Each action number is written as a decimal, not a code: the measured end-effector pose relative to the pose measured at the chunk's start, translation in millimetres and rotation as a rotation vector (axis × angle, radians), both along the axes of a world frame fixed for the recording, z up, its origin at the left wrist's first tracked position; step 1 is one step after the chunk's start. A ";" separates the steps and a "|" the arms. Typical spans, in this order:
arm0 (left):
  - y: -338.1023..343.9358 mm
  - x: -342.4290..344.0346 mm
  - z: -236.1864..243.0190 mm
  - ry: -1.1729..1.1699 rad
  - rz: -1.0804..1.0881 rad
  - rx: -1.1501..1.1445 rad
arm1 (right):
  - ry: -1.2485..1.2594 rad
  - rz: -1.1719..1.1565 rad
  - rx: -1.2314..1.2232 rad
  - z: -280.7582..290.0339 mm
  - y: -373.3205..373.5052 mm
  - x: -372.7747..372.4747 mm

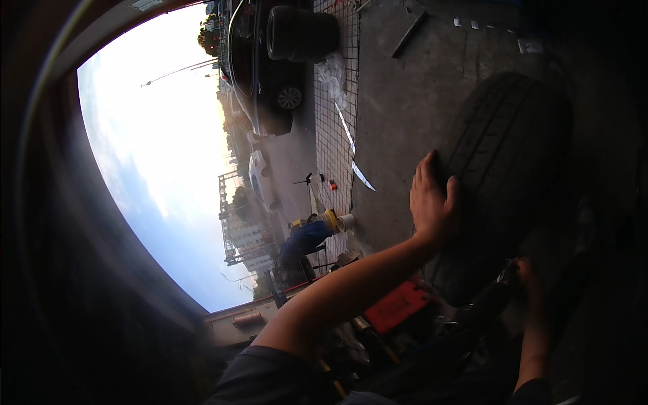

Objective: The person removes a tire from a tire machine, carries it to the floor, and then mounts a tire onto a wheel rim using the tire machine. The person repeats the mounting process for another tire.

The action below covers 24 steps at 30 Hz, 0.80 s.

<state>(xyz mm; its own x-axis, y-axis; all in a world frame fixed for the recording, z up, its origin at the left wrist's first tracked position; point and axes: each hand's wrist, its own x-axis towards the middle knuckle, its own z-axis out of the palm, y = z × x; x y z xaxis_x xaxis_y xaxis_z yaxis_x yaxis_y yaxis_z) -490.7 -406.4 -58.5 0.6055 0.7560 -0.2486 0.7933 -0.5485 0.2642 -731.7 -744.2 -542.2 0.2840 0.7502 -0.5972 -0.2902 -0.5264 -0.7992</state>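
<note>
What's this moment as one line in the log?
left hand: open, against tire | right hand: near tire, hold unclear | red object: nearby

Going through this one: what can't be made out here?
All in the head view:
Right hand: deep shadow hides what, if anything, it grips.
Tire: its right side fades into darkness.
Left hand: palm hidden, as its back faces the camera.
Dark car: cut off by the top edge.

Short-sleeved, dressed dark
The left sleeve (266, 372) is plain blue-grey, the right sleeve (532, 393) nearly black in shadow; left hand (433, 208) and right hand (528, 273) are bare.
</note>
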 end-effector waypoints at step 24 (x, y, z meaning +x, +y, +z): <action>-1.2 -3.2 -0.2 0.008 -0.033 -0.003 | 0.084 0.301 -0.138 51.1 53.4 49.5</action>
<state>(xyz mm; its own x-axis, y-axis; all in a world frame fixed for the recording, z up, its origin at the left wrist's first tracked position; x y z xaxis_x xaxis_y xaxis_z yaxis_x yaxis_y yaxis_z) -493.9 -407.7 -58.7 0.6281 0.7350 -0.2554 0.7768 -0.5736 0.2599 -682.2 -690.8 -491.1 0.0081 0.7034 -0.7107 -0.1673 -0.6998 -0.6945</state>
